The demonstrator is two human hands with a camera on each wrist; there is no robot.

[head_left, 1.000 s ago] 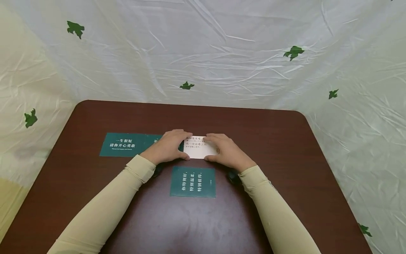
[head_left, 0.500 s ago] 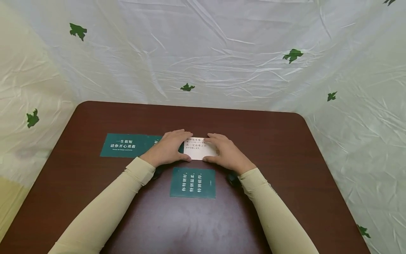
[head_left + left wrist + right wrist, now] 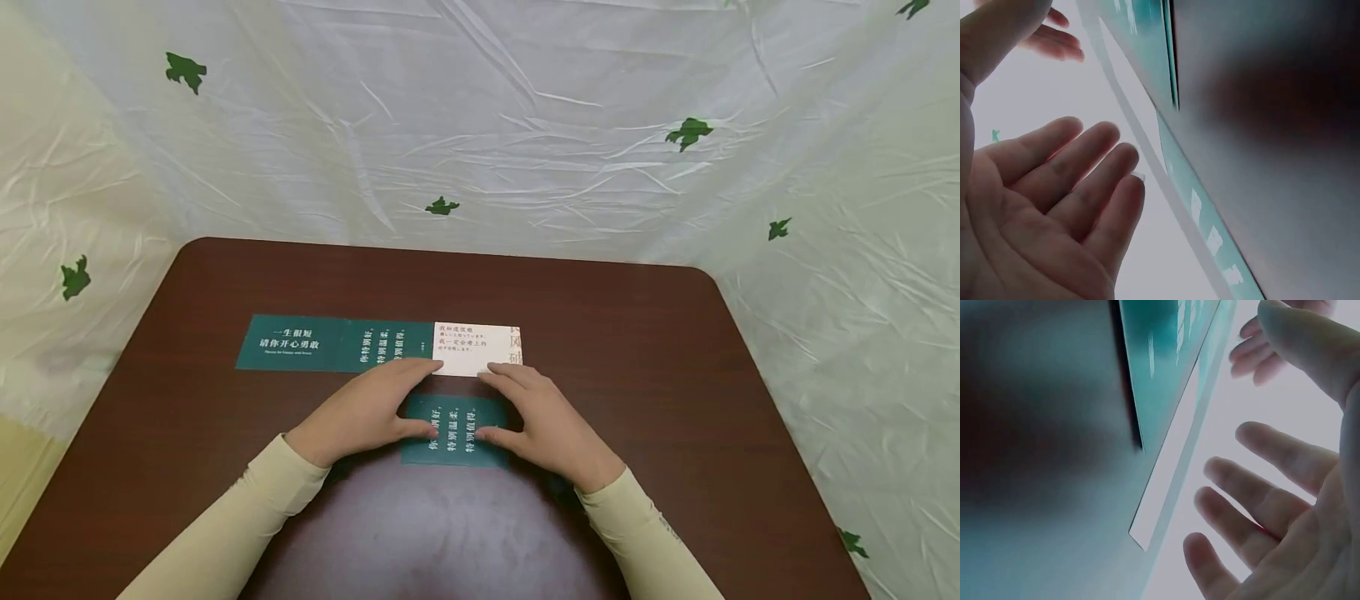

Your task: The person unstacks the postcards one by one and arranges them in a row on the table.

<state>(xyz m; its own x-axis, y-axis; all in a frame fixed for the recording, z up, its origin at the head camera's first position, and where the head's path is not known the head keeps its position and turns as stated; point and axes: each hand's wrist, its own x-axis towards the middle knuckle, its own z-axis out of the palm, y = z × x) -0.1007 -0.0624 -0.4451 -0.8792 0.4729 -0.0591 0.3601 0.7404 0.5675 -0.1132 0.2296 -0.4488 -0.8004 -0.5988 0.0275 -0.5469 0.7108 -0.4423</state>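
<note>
A dark green card with white vertical lettering (image 3: 453, 454) lies near the middle of the table. My left hand (image 3: 367, 412) hovers at its left side and my right hand (image 3: 543, 417) at its right, thumbs overlapping the card in the head view. In the left wrist view my fingers (image 3: 1094, 175) are extended, with no object in them. The right wrist view likewise shows relaxed, spread fingers (image 3: 1254, 487) beside the card. Just beyond, a white printed card (image 3: 465, 354) adjoins a green lettered card (image 3: 386, 337), with another green card (image 3: 288, 354) at the row's left end.
The brown tabletop (image 3: 637, 333) has rounded far corners. Pale, wrinkled sheeting (image 3: 525, 167) with green leaf-like patches (image 3: 688, 133) surrounds it at the back and sides.
Both hands have left the white card and drawn back toward the near green card. The row's middle green card and the white card's right end are now uncovered. The cards appear unmoved.
</note>
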